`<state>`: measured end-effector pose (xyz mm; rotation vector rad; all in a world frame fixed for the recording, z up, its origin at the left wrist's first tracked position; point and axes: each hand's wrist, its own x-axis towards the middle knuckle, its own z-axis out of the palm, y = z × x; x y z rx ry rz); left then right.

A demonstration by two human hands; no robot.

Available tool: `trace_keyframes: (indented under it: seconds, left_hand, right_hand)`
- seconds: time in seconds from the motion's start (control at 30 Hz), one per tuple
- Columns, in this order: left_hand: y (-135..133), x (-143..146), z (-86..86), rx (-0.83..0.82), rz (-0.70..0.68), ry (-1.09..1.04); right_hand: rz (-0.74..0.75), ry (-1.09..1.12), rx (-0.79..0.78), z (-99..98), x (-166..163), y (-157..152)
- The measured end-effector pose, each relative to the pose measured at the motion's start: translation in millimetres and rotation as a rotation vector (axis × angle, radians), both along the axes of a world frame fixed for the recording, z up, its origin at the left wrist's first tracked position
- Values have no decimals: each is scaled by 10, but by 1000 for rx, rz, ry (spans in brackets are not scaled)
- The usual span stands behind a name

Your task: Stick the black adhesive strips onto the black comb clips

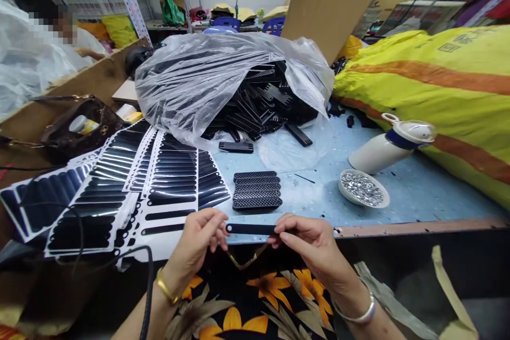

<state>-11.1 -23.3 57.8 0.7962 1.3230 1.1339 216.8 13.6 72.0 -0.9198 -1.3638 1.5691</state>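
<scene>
In front of my body, a flat black strip (255,229) with a small round hole at its left end is held level. My right hand (305,235) pinches its right end between thumb and fingers. At the strip's left end is my left hand (202,231), its fingers curled and the thumb near the index fingertip; whether it grips anything is hidden. Just beyond the strip lies a neat block of black perforated plastic pieces (257,190). Sheets of glossy black strip-shaped stickers (173,175) are spread to the left, some with bare white backing.
A clear plastic bag (179,79) spilling black plastic parts (255,103) fills the table's back. On the right are a bowl of small metal pieces (363,189), a white bottle (382,149) and a yellow sack (446,79). A brown bag (85,122) stands left; another person (59,26) sits beyond.
</scene>
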Motion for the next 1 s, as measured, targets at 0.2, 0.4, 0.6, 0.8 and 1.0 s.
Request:
trace_keyframes:
  seconds: [0.2,0.4,0.6,0.8,1.0]
  left_hand:
    - [230,185,-57,-62,-137,-166]
    - [311,168,-89,-96,-116,-124]
    - [323,239,-59,-106,-180,-173]
    - [304,228,-70,-162,-176,-255]
    - [299,244,-82,-161,-138,-199]
  right_hand:
    - [-166,-321,231,-139,229,56]
    - [-288,-648,861,19,385,180]
    - [75,-764,1089,-25,185,225]
    - [179,-779,987,-24,201,181]
    - [154,-826,977,-61,248,107]
